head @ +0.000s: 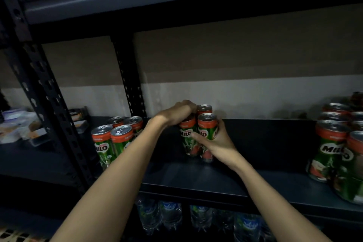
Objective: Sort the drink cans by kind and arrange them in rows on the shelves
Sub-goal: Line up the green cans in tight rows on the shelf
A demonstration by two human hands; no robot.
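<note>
Mid-shelf on dark metal shelf (255, 165): left hand (176, 113) clamps over top of green-and-red Milo can (188, 137); right hand (218, 143) wraps neighbouring Milo can (207, 133). Risk: tall cans touching, a nudge topples them.

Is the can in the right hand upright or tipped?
Upright: the Milo can in the right hand shows its lid on top and its base on the shelf.
</note>
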